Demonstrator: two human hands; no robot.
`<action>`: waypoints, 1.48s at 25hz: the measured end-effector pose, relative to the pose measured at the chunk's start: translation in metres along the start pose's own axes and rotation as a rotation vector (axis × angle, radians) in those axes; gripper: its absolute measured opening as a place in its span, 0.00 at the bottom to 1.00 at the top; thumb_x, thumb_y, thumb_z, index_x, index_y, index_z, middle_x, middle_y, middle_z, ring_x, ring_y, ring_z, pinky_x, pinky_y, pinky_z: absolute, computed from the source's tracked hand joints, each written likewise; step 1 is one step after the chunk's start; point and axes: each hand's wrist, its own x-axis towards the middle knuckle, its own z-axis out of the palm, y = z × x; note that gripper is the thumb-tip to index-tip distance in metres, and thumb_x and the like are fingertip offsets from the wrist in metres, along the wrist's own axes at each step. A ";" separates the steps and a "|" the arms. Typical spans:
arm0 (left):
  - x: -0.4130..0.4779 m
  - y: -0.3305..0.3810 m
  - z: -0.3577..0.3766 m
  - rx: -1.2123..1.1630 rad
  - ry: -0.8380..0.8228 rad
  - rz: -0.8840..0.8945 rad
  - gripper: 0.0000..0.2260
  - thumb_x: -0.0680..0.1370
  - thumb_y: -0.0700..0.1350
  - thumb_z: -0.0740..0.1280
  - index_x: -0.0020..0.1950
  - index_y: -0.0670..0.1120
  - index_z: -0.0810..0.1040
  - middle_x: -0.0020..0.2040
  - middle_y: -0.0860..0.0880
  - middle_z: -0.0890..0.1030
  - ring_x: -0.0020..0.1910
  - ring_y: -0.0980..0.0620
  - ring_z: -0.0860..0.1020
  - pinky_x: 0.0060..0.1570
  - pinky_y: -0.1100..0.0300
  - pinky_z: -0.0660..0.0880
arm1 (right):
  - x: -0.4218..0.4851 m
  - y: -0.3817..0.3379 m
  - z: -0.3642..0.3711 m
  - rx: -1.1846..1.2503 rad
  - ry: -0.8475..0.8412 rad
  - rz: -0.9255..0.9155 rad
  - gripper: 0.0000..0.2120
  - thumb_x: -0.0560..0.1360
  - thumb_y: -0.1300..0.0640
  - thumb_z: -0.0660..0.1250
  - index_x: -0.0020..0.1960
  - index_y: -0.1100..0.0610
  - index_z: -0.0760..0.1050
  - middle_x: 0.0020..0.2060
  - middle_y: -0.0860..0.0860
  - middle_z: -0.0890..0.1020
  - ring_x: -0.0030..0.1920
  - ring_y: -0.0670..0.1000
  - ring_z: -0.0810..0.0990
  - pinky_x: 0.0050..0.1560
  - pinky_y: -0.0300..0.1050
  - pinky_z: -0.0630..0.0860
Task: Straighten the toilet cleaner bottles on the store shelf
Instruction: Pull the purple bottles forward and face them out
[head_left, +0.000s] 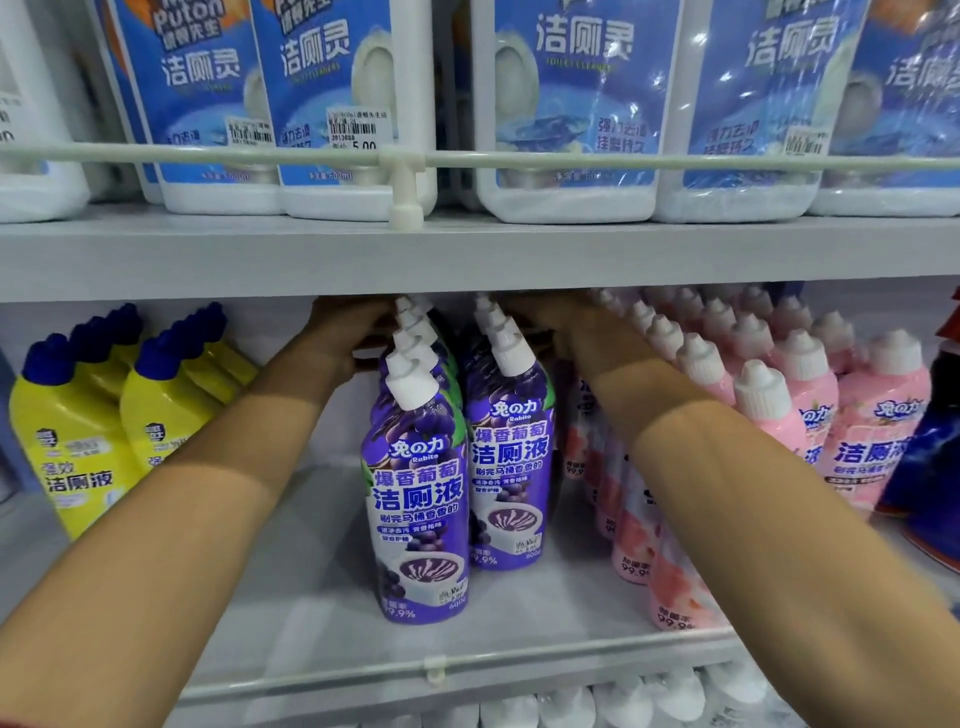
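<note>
Our left hand (345, 332) and right hand (543, 317) bracket the purple bottles (421, 493) on the shelf (322, 597) at their twelve o'clock end; whether the fingers clasp, we cannot tell. We should squeeze evenly, levelling the fronts.

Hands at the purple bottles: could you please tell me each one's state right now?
Left hand: fingers curled round the rear purple bottles of the left row.
Right hand: behind the right purple row, fingers hidden; cannot be told.

The left forearm (182, 493) and right forearm (727, 467) stretch forward, converging; the left hand (347, 332) and right hand (540, 314) sit apart far ahead, fingers too hidden to judge
</note>
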 end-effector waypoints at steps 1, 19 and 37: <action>-0.006 0.000 -0.006 0.008 0.017 0.006 0.10 0.77 0.46 0.72 0.55 0.44 0.83 0.45 0.49 0.86 0.43 0.49 0.80 0.31 0.65 0.75 | -0.011 -0.001 -0.001 0.072 0.025 -0.003 0.10 0.77 0.52 0.73 0.55 0.55 0.80 0.50 0.53 0.84 0.44 0.49 0.81 0.41 0.43 0.80; -0.147 -0.063 -0.051 0.370 -0.237 0.424 0.27 0.65 0.51 0.82 0.62 0.51 0.77 0.53 0.51 0.84 0.51 0.52 0.81 0.51 0.60 0.80 | -0.152 0.027 0.010 0.101 0.070 -0.116 0.17 0.78 0.61 0.71 0.66 0.62 0.75 0.51 0.56 0.82 0.50 0.53 0.81 0.57 0.72 0.76; -0.251 -0.015 0.017 0.484 0.117 0.633 0.25 0.70 0.51 0.79 0.65 0.53 0.78 0.57 0.54 0.82 0.56 0.60 0.81 0.55 0.62 0.78 | -0.256 0.014 -0.118 0.023 -0.094 -0.289 0.22 0.77 0.55 0.71 0.71 0.53 0.75 0.63 0.49 0.83 0.62 0.48 0.82 0.55 0.51 0.83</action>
